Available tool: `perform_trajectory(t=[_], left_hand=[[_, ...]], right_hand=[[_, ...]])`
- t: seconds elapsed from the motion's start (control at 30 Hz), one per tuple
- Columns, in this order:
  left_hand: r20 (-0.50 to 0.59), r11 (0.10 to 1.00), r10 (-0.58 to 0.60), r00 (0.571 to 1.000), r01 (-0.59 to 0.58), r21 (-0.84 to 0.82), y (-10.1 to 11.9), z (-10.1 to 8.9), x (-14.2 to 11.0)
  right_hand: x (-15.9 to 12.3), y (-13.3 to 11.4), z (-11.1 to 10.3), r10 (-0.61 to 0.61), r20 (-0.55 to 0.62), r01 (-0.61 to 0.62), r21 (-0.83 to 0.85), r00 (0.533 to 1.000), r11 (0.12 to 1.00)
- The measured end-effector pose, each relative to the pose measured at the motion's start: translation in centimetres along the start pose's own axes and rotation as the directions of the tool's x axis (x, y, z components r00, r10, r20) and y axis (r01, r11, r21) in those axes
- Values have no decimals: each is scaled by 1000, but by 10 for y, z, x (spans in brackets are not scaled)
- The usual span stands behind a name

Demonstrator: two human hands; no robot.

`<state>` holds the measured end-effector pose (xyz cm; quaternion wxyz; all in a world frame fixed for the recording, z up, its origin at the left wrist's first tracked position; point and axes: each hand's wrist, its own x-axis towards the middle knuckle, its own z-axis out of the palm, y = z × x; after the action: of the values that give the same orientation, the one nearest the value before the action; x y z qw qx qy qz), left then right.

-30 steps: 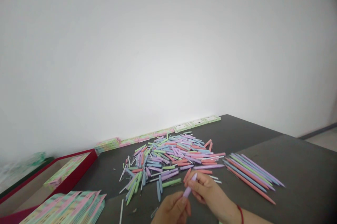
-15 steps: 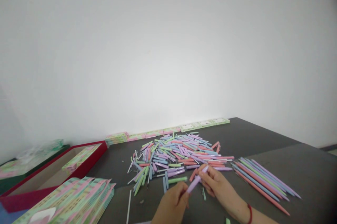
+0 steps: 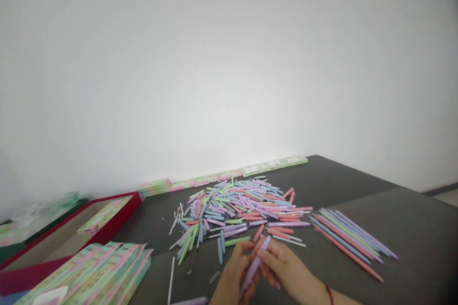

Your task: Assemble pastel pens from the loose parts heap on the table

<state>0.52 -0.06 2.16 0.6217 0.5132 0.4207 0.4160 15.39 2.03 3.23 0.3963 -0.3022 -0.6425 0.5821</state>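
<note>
Two bare hands, low in the frame

The left hand [image 3: 234, 274] and right hand [image 3: 282, 267] wear no gloves or sleeves; a thin red cord [image 3: 328, 292] circles the right wrist, bottom centre-right.

Loose pen pile [image 3: 236, 207] mid-frame on the counter [image 3: 411, 228]; assembled pens [image 3: 350, 240] right, tray [image 3: 67, 236] lower left

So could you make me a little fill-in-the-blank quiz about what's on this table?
1. Both hands, the left hand and the right hand, hold one pen whose colour is ____.
2. The right wrist wears a thin band coloured ____.
3. The tidy row of finished pens lies to the ____ of the loose pile.
4. The open box at the left has walls coloured ____.

Missing words: purple; red; right; red
</note>
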Motion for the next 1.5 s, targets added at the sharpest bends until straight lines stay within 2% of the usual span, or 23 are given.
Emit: perform_trajectory(t=[0.07,0.2,0.27,0.33,0.4,0.5,0.6,0.67,0.77,0.83,1.03,1.17,1.23,1.3,1.33,1.4,1.47,1.5], left_hand=[[21,994,-80,997,81,-66,0,-2,5],[113,987,-2,994,20,-162,7,-17,10],[137,995,-9,990,23,-99,13,-26,8],[84,998,-50,995,46,52,18,-31,3],[-18,973,-72,997,74,218,20,-29,-3],[-215,919,108,971,-15,394,21,-17,-12],[-248,810,261,933,-71,583,23,-6,-17],[-212,662,326,921,-62,747,26,-3,-20],[-126,413,310,942,-14,911,32,-3,-25],[-89,316,264,960,1,949,36,-4,-26],[17,250,198,980,-68,966,50,3,-27],[-4,179,110,994,-16,984,60,7,-28],[-16,93,60,998,10,996,63,6,-28],[-16,-11,37,999,16,1000,65,5,-27],[-8,-58,33,999,9,998,64,4,-26],[39,-131,25,999,-36,991,61,4,-23],[113,-183,-7,994,-112,977,55,3,-19],[148,-201,-24,989,-150,968,51,3,-17]], right_hand=[[1,1,-1,9,-6,-9,26,1000,1000],[3,-2,-3,6,-25,-4,96,1000,995],[2,-4,-5,4,-69,6,134,998,991],[2,-5,-6,-7,-119,27,172,993,985],[2,-5,-6,-23,-142,53,214,990,975],[2,-3,-4,-52,-131,85,262,990,961],[0,-2,0,-91,-120,120,261,989,958],[-2,-2,2,-109,-125,138,249,986,959],[-5,-4,3,-122,-139,152,234,983,960],[-5,-5,4,-126,-142,155,223,982,962],[-1,0,10,-125,-91,136,130,988,982],[4,1,4,-16,29,16,22,999,1000],[5,-5,-7,24,30,-21,-109,999,994],[4,-14,-19,-41,-6,37,-344,999,938],[3,-18,-25,-91,23,90,-488,996,868],[0,-26,-32,-116,181,212,-727,977,653],[-4,-30,-33,-34,324,303,-838,945,453],[-6,-30,-32,5,358,329,-864,934,382]])
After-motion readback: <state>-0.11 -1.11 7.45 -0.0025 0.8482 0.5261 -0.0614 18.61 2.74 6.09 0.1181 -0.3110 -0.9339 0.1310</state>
